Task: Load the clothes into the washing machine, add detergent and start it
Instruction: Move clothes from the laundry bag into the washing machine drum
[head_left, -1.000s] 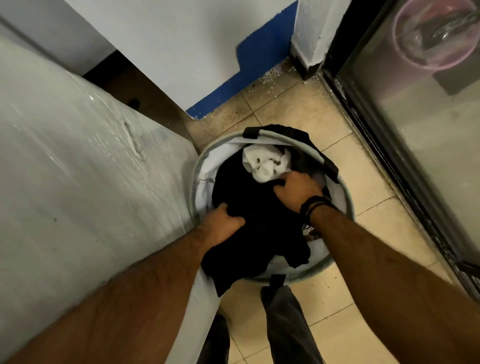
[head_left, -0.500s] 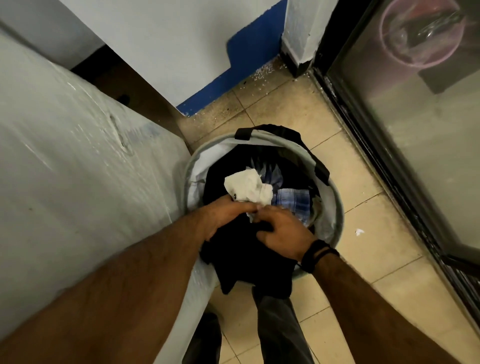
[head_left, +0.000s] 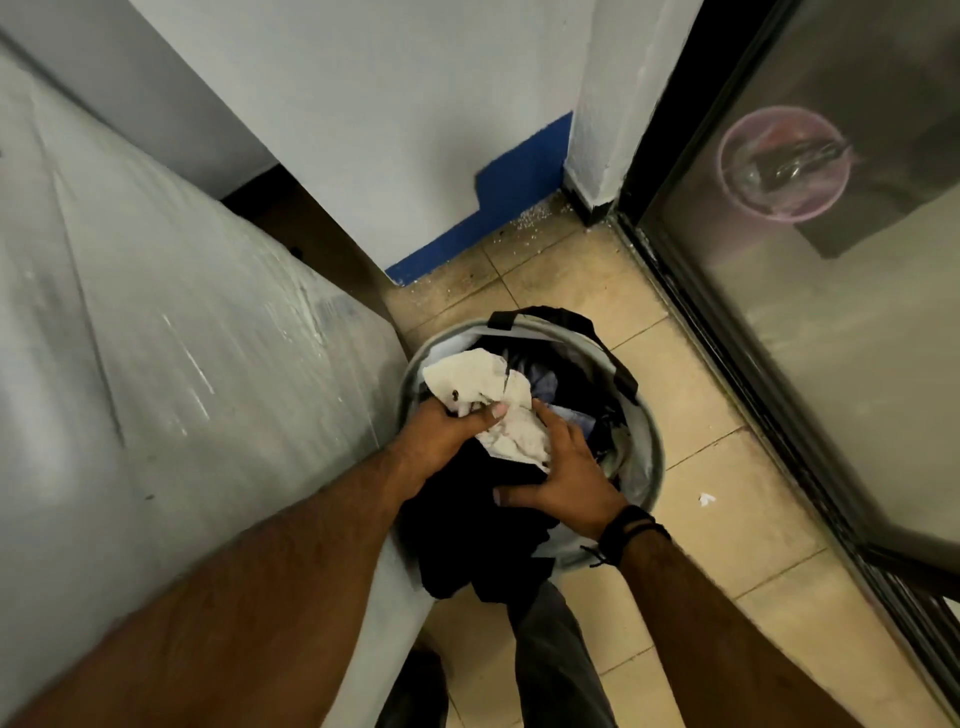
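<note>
Crumpled white cloth (head_left: 480, 387) atop dark clothes (head_left: 467, 525); left hand (head_left: 441, 441) and right hand (head_left: 566, 478) fingers clutching both.

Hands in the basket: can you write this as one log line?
stage: gathering | left hand: grips white cloth | right hand: holds black garment | round grey laundry basket: still loaded

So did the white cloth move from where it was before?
Yes. The white cloth came from the laundry basket's far side toward its near-left rim, gripped by the left hand.
</note>
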